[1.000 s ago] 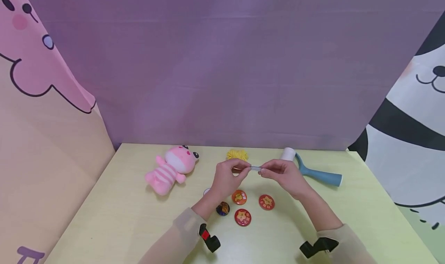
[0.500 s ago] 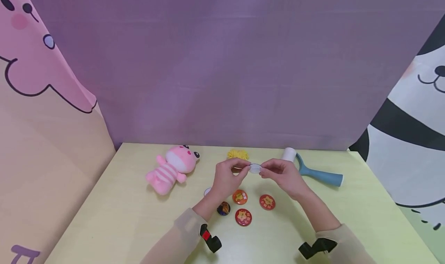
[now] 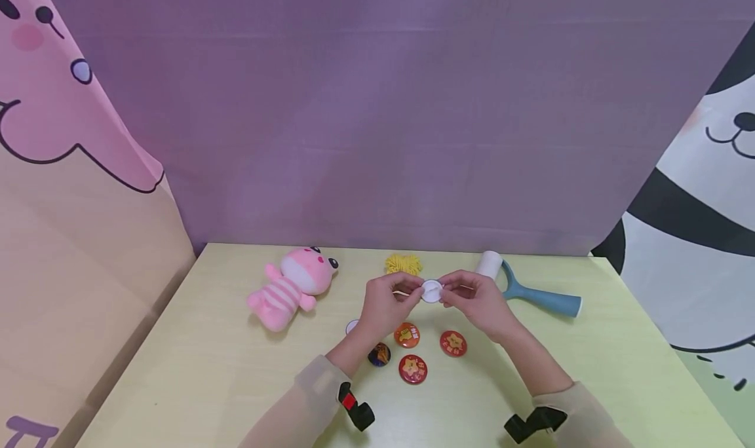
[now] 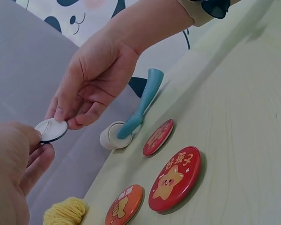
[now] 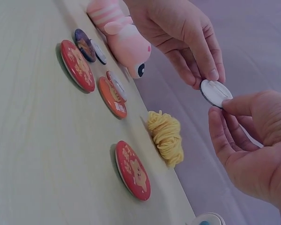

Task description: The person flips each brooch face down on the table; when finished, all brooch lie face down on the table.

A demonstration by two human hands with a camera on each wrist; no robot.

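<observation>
Angled inward from the bottom of the head view, the left hand (image 3: 386, 305) and right hand (image 3: 480, 305) pinch opposite edges of a round white-backed badge (image 3: 432, 291), slightly right of centre; lower lies a glossy round red star-printed badge (image 3: 413, 369).

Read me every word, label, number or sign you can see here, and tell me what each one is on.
"好孩子", as best I can read it: nearer red badge.
Other red badge: characters too blurred.
Orange badge: white characters, too small to read.
Dark badge: nothing legible.
Held badge: no readable text on its white back.
Purple mark, left wall: cut off, unclear whether lettering.
</observation>
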